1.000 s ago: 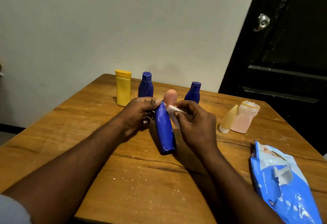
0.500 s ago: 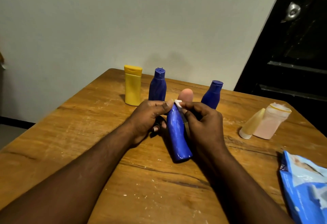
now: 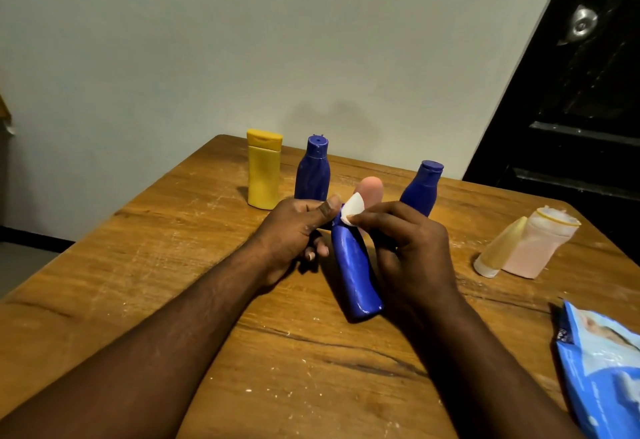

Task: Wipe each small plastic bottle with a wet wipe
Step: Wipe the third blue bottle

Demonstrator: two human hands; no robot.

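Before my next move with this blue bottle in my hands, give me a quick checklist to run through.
1. Grip: left hand holds the blue bottle near its cap: ok.
2. Wipe: right hand pinches the wet wipe: ok.
3. Contact: wet wipe sits against the bottle's top: ok.
4. Bottle's underside wiped: cannot tell.
5. Spare wipes: wipes pack lies on the table at the right: ok.

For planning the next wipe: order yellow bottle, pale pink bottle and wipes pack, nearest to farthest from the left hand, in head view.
1. yellow bottle, just behind left hand
2. pale pink bottle, right side
3. wipes pack, front right corner
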